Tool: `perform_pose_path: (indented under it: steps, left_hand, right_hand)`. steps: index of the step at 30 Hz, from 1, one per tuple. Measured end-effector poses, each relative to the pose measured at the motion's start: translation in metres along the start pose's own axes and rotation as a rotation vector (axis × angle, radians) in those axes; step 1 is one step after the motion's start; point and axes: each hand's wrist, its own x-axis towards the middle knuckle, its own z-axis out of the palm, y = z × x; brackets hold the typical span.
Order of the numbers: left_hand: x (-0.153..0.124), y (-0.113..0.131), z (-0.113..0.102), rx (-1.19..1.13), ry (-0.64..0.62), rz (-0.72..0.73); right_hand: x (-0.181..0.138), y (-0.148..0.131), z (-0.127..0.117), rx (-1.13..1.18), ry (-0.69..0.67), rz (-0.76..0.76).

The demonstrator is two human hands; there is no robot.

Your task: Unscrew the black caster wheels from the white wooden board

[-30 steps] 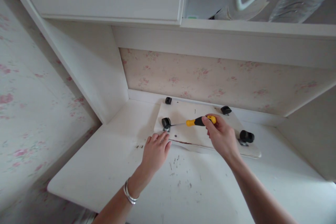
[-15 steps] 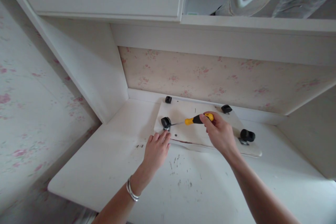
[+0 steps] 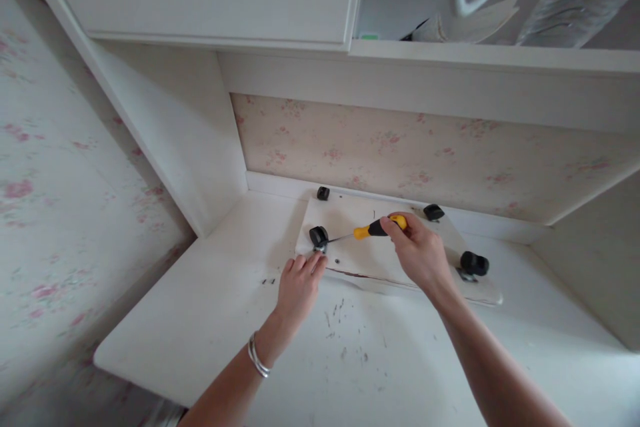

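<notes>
A white board [image 3: 360,250] with black caster wheels at its corners lies upside down on the white desk [image 3: 200,320]. My right hand [image 3: 417,253] grips a screwdriver [image 3: 373,231] with a yellow and black handle; its shaft points left to the base of the near-left caster [image 3: 318,237]. My left hand [image 3: 299,287] rests flat on the desk, fingertips pressing the board's edge just below that caster. A silver bracelet sits on my left wrist.
Other casters sit at the far left [image 3: 323,193], far right [image 3: 433,212] and near right [image 3: 473,264] corners. Small dark screws [image 3: 268,281] lie on the desk left of my hand. Cabinet side panel [image 3: 170,140] stands at left, floral wall behind, shelf overhead.
Both hands stay in place; my right hand has shifted slightly on the screwdriver handle. The camera view has moved a little.
</notes>
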Motion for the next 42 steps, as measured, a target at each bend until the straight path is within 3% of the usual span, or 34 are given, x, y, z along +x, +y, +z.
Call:
perform_pose_path:
  steps: [10,17,24,35,42]
  left_hand:
    - [0.000,0.000,0.000,-0.010,0.009,-0.016]
    - [0.001,0.002,-0.004,-0.013,-0.012,-0.027]
    - [0.002,0.002,-0.008,-0.024,-0.035,-0.015]
    - [0.003,0.002,-0.008,-0.034,-0.011,-0.006]
    - [0.003,0.000,-0.008,-0.035,-0.009,-0.004]
  right_hand:
    - [0.004,-0.007,0.000,-0.106,-0.033,-0.042]
    - [0.015,-0.037,-0.014,-0.459,-0.220,-0.254]
    - [0.022,-0.070,-0.021,-0.672,-0.386,-0.455]
    - [0.040,-0.104,-0.010,-0.946,-0.352,-0.506]
    - [0.059,-0.114,-0.005,-0.947,-0.484,-0.544]
